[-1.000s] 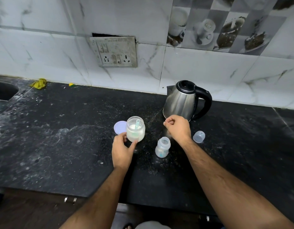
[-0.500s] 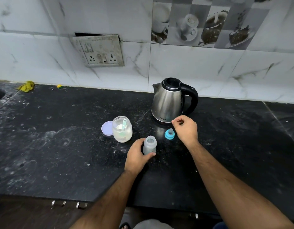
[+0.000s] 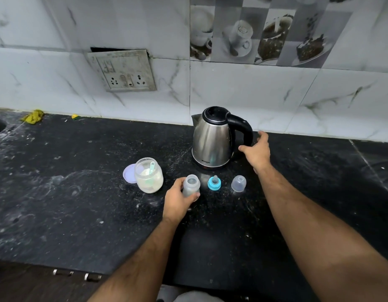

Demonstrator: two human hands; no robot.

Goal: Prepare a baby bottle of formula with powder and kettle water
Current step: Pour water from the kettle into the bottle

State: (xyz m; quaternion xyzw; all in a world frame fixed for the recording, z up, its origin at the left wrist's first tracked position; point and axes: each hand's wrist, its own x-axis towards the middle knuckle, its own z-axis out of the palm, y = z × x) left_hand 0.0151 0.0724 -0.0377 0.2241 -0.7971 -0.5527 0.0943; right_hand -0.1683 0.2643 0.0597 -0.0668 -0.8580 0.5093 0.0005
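Powder jar (image 3: 148, 175), nipple (image 3: 214, 183) and cap (image 3: 238, 183) flank the bottle (image 3: 191, 185) below the kettle (image 3: 212, 139).

Your bench (image 3: 68, 203) lies open left of the powder jar (image 3: 148, 175); ahead, teat ring (image 3: 214, 183) and clear cap (image 3: 238, 183) stand before the kettle (image 3: 212, 141).

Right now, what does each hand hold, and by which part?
The left hand grips the bottle round its body. The right hand holds nothing; it is open beside the kettle handle.

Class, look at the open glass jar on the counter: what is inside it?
The jar holds pale powder and a light green scoop standing in it. The scoop's lower end is buried, hidden by powder.
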